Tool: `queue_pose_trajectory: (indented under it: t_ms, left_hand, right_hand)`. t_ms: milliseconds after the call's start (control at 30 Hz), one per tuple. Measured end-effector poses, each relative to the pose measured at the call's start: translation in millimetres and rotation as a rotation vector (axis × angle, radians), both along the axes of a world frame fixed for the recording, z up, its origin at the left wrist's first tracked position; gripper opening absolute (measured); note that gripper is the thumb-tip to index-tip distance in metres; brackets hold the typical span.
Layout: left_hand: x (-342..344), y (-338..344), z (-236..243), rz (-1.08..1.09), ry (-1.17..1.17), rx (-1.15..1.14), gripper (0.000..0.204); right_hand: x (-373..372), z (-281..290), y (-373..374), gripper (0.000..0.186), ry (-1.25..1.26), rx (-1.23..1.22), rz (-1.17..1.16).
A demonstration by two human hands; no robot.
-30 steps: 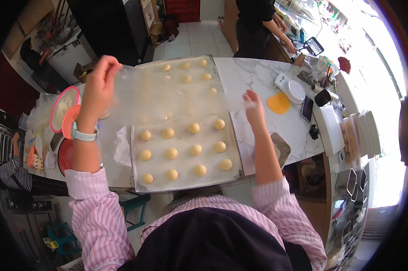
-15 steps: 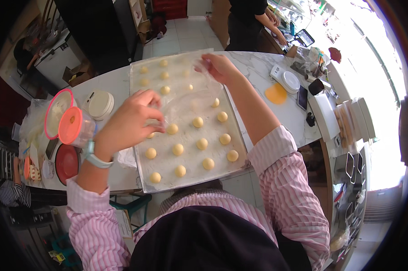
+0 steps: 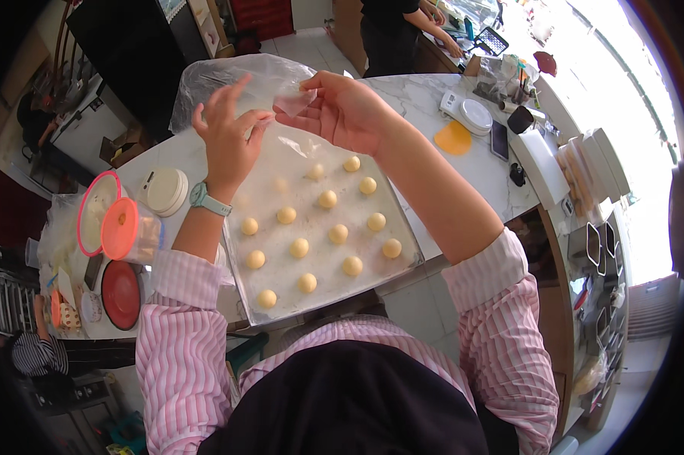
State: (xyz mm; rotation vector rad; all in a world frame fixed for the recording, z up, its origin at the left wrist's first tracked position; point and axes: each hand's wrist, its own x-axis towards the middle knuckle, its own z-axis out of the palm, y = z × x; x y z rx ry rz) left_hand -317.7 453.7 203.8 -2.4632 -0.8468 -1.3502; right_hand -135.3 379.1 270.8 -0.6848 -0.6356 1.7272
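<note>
A thin clear plastic sheet [image 3: 186,89] hangs raised above the far part of a baking tray [image 3: 342,294]. My left hand [image 3: 230,136] pinches its edge between thumb and forefinger, the other fingers spread. Close beside it, my right hand [image 3: 349,114] holds another bit of the plastic between thumb and fingertips, palm partly turned up. Rows of round, pale yellow dough balls [image 3: 338,233] sit spaced apart on the tray. The nearer balls show plainly; those farther back are blurred by the plastic or hidden behind it and my hands.
At left are a white kitchen scale [image 3: 164,189], an orange-lidded tub [image 3: 120,230], a pink-rimmed bowl [image 3: 92,220] and a red bowl [image 3: 121,294]. Another scale [image 3: 474,116], a yellow dough scraper [image 3: 452,139] and a phone [image 3: 499,141] lie right. A person [image 3: 391,34] stands beyond the counter.
The plastic has risen and spread out over the tray's far end. My left hand has moved up and away from me, closer to my right hand, which has shifted slightly left.
</note>
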Motion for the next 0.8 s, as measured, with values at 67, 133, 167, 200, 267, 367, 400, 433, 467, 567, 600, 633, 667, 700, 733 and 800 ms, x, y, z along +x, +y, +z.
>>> queue_pose_trajectory:
  t_ms: [67, 133, 167, 200, 267, 367, 400, 433, 467, 567, 600, 633, 667, 700, 733, 800]
  left_hand:
    - [3, -16, 15, -0.059, -0.127, 0.112, 0.006]
    - [-4, -30, 36, -0.092, 0.036, 0.196, 0.009]
    - [-9, -34, 42, -0.105, 0.118, 0.235, 0.011]
    - [-19, -30, 46, -0.133, 0.258, 0.276, 0.016]
    - [-43, -5, 44, -0.161, 0.265, 0.178, 0.017]
    - [-80, 31, 58, -0.088, 0.057, 0.133, 0.01]
    - [-95, 43, 67, -0.011, 0.05, 0.182, 0.01]
    - [-110, 51, 76, 0.077, 0.046, 0.225, 0.01]
    - [-116, 55, 85, 0.111, 0.075, 0.201, 0.011]
    - [-100, 68, 116, 0.103, 0.127, 0.183, 0.012]
    - [-75, 68, 123, 0.048, 0.139, 0.204, 0.012]
    - [-50, 65, 127, -0.007, 0.151, 0.227, 0.012]
    - [-20, 57, 131, -0.065, 0.162, 0.231, 0.012]
    - [11, 47, 135, -0.123, 0.17, 0.24, 0.012]
    - [40, 32, 141, -0.148, 0.204, 0.243, 0.011]
    - [91, 14, 140, -0.246, 0.176, 0.245, 0.011]
  right_hand:
    - [1, -3, -5, 0.023, -0.064, -0.04, 0.016]
    - [-9, 0, -13, 0.022, -0.301, 0.094, 0.147]
    - [-19, 2, -20, 0.022, -0.419, 0.158, 0.216]
    - [-33, 6, -27, 0.025, -0.529, 0.212, 0.238]
    - [-48, 14, -49, 0.029, -0.883, 0.384, 0.148]
    - [-42, 9, -81, 0.034, -1.033, 0.591, -0.1]
    - [-33, -3, -89, 0.032, -0.891, 0.639, -0.211]
    - [-24, -4, -101, 0.029, -0.849, 0.586, -0.249]
    - [-14, -6, -113, 0.026, -0.807, 0.533, -0.285]
    - [23, -30, -140, 0.025, -0.679, 0.322, -0.464]
    - [38, -39, -145, 0.025, -0.734, 0.268, -0.526]
    - [50, -44, -149, 0.026, -0.788, 0.213, -0.588]
    - [62, -46, -152, 0.026, -0.876, 0.205, -0.656]
    - [78, -45, -152, 0.027, -0.966, 0.2, -0.724]
    - [95, -43, -154, 0.028, -1.062, 0.192, -0.794]
    - [120, -36, -162, 0.03, -1.116, 0.217, -0.884]
